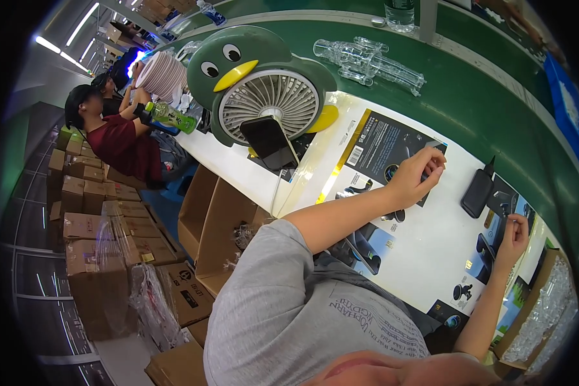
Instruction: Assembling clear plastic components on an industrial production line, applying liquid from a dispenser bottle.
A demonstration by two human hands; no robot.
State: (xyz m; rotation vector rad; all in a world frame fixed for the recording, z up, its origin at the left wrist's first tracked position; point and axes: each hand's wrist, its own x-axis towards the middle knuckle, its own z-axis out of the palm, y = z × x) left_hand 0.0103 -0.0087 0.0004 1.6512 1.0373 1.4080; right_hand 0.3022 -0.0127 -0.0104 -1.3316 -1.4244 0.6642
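Observation:
My left hand is closed over the printed sheet on the white worktop, its fingers curled. Whatever it may hold is hidden. My right hand is closed too, with fingertips pinched together at the right side of the worktop. Anything in that pinch is too small to make out. Between the two hands lies a black rounded flat object with a narrow pointed end, touched by neither. Flat printed packaging sheets with dark product pictures cover the white worktop under both hands.
A green penguin-shaped fan stands at the back left, with a phone leaning before it. Clear plastic parts lie behind. A carton of clear pieces sits right; cardboard boxes fill the left. A co-worker sits beyond.

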